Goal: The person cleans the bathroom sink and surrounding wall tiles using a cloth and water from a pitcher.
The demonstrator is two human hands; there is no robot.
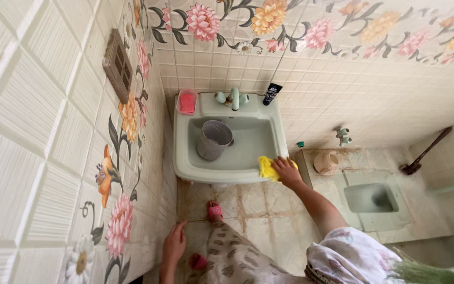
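Yellow cloth (268, 168) lies bunched on the front right corner of the pale green sink (185, 163), pressed there under the right hand (288, 172). The fingers (282, 163) curl down over the cloth's right part, gripping it against the rim; most of the cloth sticks out to the left of the fingertips, toward the basin.

Inside the basin a grey bucket (214, 139) stands tilted, well apart from the cloth. On the back ledge sit a pink soap dish (187, 102) at the left corner, a green tap (232, 98) in the middle and a dark tube (272, 93) leaning on the wall at the right.

Down low, the left hand (174, 244) hangs loose beside the flowered wall tiles (122, 223) — fingers slack and slightly spread, holding nothing. Pink sandals (215, 211) show on the stained floor below the sink. To the right, a squat toilet (371, 198) is set into the floor, with a small clay-coloured mug (326, 162) beside it.
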